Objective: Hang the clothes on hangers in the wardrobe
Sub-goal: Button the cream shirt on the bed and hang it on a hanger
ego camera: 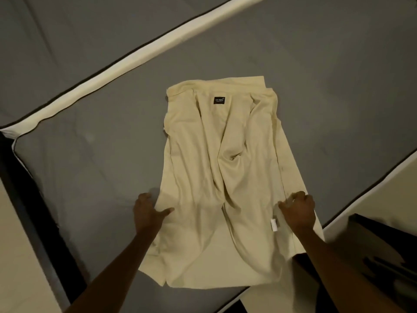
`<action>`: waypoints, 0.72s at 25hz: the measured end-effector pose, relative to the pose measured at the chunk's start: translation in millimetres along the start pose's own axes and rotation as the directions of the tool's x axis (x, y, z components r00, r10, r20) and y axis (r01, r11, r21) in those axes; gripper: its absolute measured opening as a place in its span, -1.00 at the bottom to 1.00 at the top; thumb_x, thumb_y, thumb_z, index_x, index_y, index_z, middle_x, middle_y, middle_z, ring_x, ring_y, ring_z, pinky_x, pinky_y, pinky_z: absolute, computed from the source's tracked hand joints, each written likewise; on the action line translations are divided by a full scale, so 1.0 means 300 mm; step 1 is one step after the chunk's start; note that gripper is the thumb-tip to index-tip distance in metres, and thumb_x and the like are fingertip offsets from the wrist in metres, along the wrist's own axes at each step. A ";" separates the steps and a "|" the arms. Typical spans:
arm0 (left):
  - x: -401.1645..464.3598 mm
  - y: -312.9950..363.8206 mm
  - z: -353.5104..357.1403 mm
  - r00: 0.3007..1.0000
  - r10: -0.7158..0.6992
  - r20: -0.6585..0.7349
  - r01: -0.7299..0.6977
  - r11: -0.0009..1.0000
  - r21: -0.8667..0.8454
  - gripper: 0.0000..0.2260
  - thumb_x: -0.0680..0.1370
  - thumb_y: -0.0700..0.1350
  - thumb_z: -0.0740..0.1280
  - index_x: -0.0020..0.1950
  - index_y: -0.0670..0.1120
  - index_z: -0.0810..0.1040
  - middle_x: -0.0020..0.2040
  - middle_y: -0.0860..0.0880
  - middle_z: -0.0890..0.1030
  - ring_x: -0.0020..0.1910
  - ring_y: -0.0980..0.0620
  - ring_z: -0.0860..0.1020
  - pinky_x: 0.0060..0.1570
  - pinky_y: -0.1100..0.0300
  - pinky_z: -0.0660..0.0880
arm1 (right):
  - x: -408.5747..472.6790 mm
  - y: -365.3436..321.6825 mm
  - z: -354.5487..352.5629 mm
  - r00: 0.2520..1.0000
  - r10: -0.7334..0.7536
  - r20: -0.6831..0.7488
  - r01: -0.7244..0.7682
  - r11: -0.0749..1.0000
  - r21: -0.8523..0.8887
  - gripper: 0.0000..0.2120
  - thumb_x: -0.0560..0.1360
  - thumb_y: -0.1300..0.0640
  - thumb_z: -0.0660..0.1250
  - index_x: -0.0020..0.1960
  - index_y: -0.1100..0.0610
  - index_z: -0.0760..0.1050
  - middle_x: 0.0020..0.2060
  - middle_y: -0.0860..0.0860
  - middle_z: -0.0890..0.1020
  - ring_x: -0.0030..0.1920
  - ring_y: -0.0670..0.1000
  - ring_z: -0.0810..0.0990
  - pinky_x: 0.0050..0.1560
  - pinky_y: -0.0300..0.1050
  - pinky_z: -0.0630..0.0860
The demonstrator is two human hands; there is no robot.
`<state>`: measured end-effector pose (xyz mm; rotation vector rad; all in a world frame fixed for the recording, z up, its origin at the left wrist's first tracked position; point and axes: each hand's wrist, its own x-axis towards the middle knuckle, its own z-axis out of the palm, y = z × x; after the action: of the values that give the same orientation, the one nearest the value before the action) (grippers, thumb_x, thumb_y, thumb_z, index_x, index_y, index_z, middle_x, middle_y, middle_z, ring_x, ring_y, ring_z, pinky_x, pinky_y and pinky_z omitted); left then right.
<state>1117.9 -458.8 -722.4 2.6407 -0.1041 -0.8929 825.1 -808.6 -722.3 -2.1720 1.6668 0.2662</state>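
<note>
1. grey mattress (pixel 316 64) spread under everything, edged with a cream side band (pixel 144 49) piped in dark trim; a second grey mattress panel beyond that band at upper left.
2. dark bed frame (pixel 33 199) along the left edge, pale floor (pixel 15 267) outside it; another pale surface at right, and a dark blurred object (pixel 383 245) at lower right, too smeared to identify.
3. nothing lying on top of the shirt (pixel 203 177) other than the two hands.
4. small black neck label (pixel 219 100) inside the collar, white lettering too blurred to read; a small white tag (pixel 273 225) at the right-hand seam, also unreadable.
5. cream shirt lying on the grey mattress, collar away from the camera, front open so the inner back shows, fabric rumpled into soft folds down the middle, hem nearest the viewer.
6. left hand (pixel 146 213) at the shirt's left edge, thumb lying on the cloth, fingers curled down at the edge as if pinching it.
7. right hand (pixel 297 211) on the right front panel, fingers bent and gathering the fabric near the white tag.
</note>
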 end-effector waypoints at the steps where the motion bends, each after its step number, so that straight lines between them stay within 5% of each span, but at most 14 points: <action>1: 0.002 0.016 -0.002 0.999 -0.025 0.031 0.025 0.999 -0.019 -0.28 0.24 0.13 0.70 0.22 -0.21 0.53 0.12 -0.12 0.61 0.09 -0.17 0.59 0.08 0.01 0.53 | 0.002 0.001 0.014 0.999 -0.033 0.007 0.033 0.999 -0.031 -0.58 0.42 0.09 0.57 0.08 0.35 0.52 -0.02 0.27 0.55 0.05 0.30 0.53 0.01 0.11 0.52; 4: 0.041 0.057 -0.022 0.984 -0.010 0.179 0.026 0.996 -0.090 -0.59 0.34 -0.02 0.65 0.09 -0.14 0.66 -0.04 -0.07 0.69 -0.03 -0.12 0.66 -0.06 0.11 0.52 | 0.018 0.038 0.028 0.998 0.049 0.033 -0.050 0.999 0.017 -0.77 0.53 0.18 0.39 0.05 0.35 0.53 -0.05 0.27 0.57 -0.06 0.21 0.52 -0.08 -0.05 0.39; 6: 0.043 0.080 -0.045 0.981 -0.020 0.191 0.050 0.987 -0.151 -0.80 0.37 -0.07 0.62 -0.19 -0.10 0.65 -0.25 -0.04 0.64 -0.20 -0.10 0.62 -0.14 0.14 0.48 | 0.016 0.067 0.020 0.993 0.114 0.042 -0.116 0.993 0.029 -0.79 0.55 0.15 0.35 0.04 0.32 0.55 -0.06 0.24 0.58 -0.07 0.20 0.56 -0.09 -0.05 0.42; 8: 0.025 0.074 -0.057 0.986 -0.063 0.151 0.090 0.980 -0.180 -0.68 0.43 -0.02 0.57 -0.33 -0.10 0.49 -0.34 -0.04 0.52 -0.26 -0.13 0.57 -0.16 0.06 0.44 | 0.000 0.079 0.008 0.992 0.109 0.065 -0.104 0.992 -0.068 -0.72 0.53 0.06 0.37 0.04 0.29 0.57 -0.09 0.20 0.60 -0.08 0.18 0.60 -0.09 -0.04 0.50; 10: -0.009 0.035 -0.063 0.985 -0.070 0.160 0.075 0.997 -0.025 -0.67 0.48 0.10 0.53 -0.11 -0.14 0.55 -0.15 -0.05 0.59 -0.07 -0.17 0.62 -0.09 0.04 0.47 | -0.022 0.083 0.003 0.994 0.062 0.090 -0.047 0.986 -0.162 -0.69 0.51 -0.01 0.39 0.02 0.26 0.56 -0.11 0.17 0.60 -0.08 0.19 0.62 -0.07 -0.01 0.57; 13: -0.063 -0.024 -0.089 0.867 -0.120 0.483 0.140 0.990 -0.005 -0.59 0.45 0.04 0.57 0.19 -0.08 0.54 0.04 0.00 0.61 0.01 -0.08 0.62 -0.18 0.13 0.53 | -0.049 0.074 0.012 0.995 0.045 0.086 -0.022 0.967 -0.252 -0.70 0.57 -0.02 0.32 0.07 0.24 0.53 -0.03 0.17 0.61 -0.02 0.23 0.64 -0.03 0.02 0.56; 15: -0.095 -0.046 -0.102 0.770 -0.087 0.633 0.164 0.984 -0.063 -0.56 0.41 -0.05 0.61 0.22 -0.01 0.54 0.10 0.02 0.63 0.03 -0.01 0.61 -0.17 0.19 0.55 | -0.059 0.075 0.022 0.995 0.061 0.074 -0.042 0.970 -0.240 -0.66 0.58 -0.05 0.33 0.10 0.24 0.54 -0.01 0.17 0.64 0.00 0.22 0.66 0.00 0.02 0.56; 18: -0.130 -0.050 -0.109 0.825 0.006 0.565 0.140 0.966 -0.215 -0.75 0.47 -0.22 0.52 0.06 0.02 0.60 0.02 0.04 0.66 0.00 -0.01 0.63 -0.13 0.18 0.56 | -0.063 0.075 0.027 0.996 0.081 0.033 -0.077 0.991 -0.106 -0.71 0.52 0.07 0.37 0.06 0.30 0.54 -0.09 0.20 0.64 -0.05 0.26 0.65 -0.03 0.05 0.55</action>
<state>1105.8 -427.9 -681.0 2.0846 -0.0377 -1.5797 798.9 -793.5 -726.7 -2.1639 1.7575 0.4229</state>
